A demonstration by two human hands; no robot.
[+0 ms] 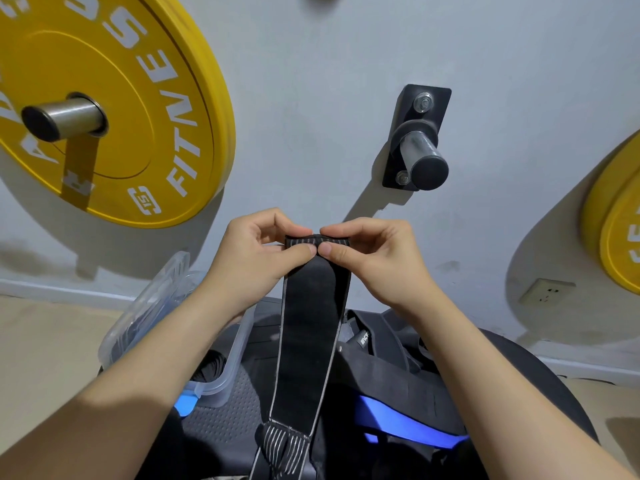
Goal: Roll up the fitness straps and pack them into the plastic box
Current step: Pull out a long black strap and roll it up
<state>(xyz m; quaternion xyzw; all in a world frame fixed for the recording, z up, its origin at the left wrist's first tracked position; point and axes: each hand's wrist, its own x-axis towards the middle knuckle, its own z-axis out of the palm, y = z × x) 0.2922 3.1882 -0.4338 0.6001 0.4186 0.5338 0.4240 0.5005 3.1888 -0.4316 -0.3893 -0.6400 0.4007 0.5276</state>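
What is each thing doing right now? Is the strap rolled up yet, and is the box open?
Black strap, hanging long, only its top end folded over.
Left hand, fingers pinching the strap's top end.
Right hand, fingers pinching the same end.
Plastic box, open, something dark inside.
Yellow weight plate on the left, hung up.
Bare peg, holding nothing.

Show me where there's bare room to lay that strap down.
Bare floor lies left of the box, below the skirting. A small patch of grey pad shows between box and hanging strap. Right of the strap it is crowded: dark straps and a blue band pile up there.
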